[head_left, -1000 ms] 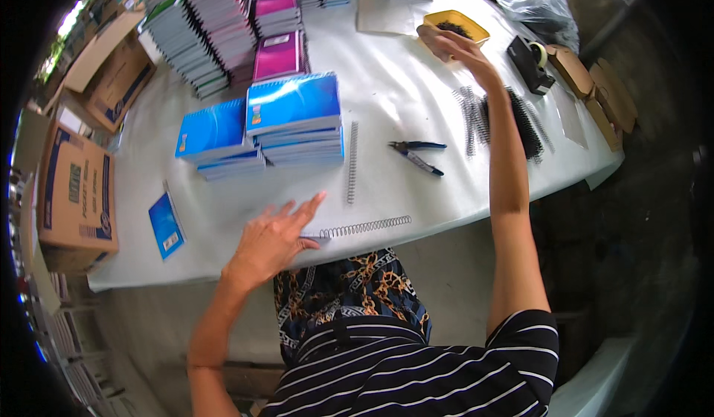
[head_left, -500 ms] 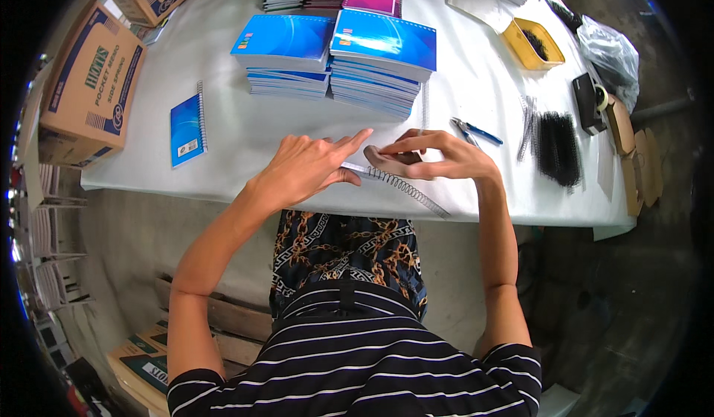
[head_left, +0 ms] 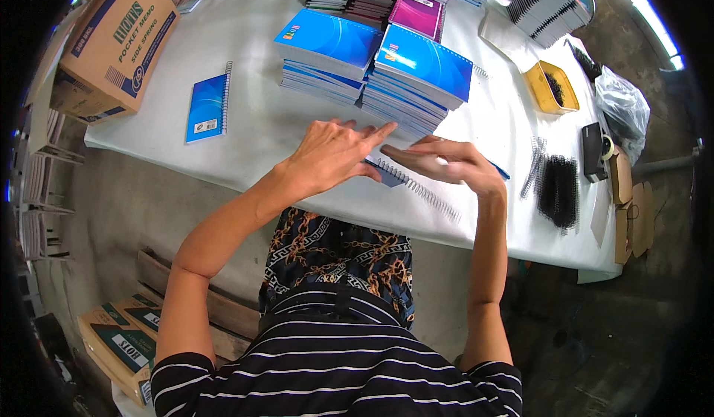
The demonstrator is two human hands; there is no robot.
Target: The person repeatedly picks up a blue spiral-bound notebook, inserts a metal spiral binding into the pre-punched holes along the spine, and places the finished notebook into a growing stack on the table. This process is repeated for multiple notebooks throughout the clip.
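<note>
A small blue notebook (head_left: pixel 390 178) is mostly hidden under my hands near the table's front edge. A wire spiral coil (head_left: pixel 433 198) runs along its edge and sticks out to the lower right. My left hand (head_left: pixel 327 155) grips the notebook, its fingers stretched over the top and its thumb on the near side. Slightly blurred, my right hand (head_left: pixel 454 166) is over the coil with fingers extended toward the left hand; whether it touches the coil I cannot tell. Behind them stand two stacks of blue notebooks (head_left: pixel 422 66). One spiral-bound blue notebook (head_left: pixel 207 109) lies to the left.
A cardboard box (head_left: pixel 123 45) stands at the left. Magenta notebooks (head_left: pixel 417 14) and other bound stacks are at the back. On the right are a yellow tray (head_left: pixel 548 90), a pile of black coils (head_left: pixel 558 192), a clear plastic bag (head_left: pixel 623 108) and a tape roll (head_left: pixel 608 147).
My right hand has shifted along the coil, its fingers now straighter and hiding most of the pliers. More of the notebook's blue shows beneath. The whole view has turned and shifted slightly.
</note>
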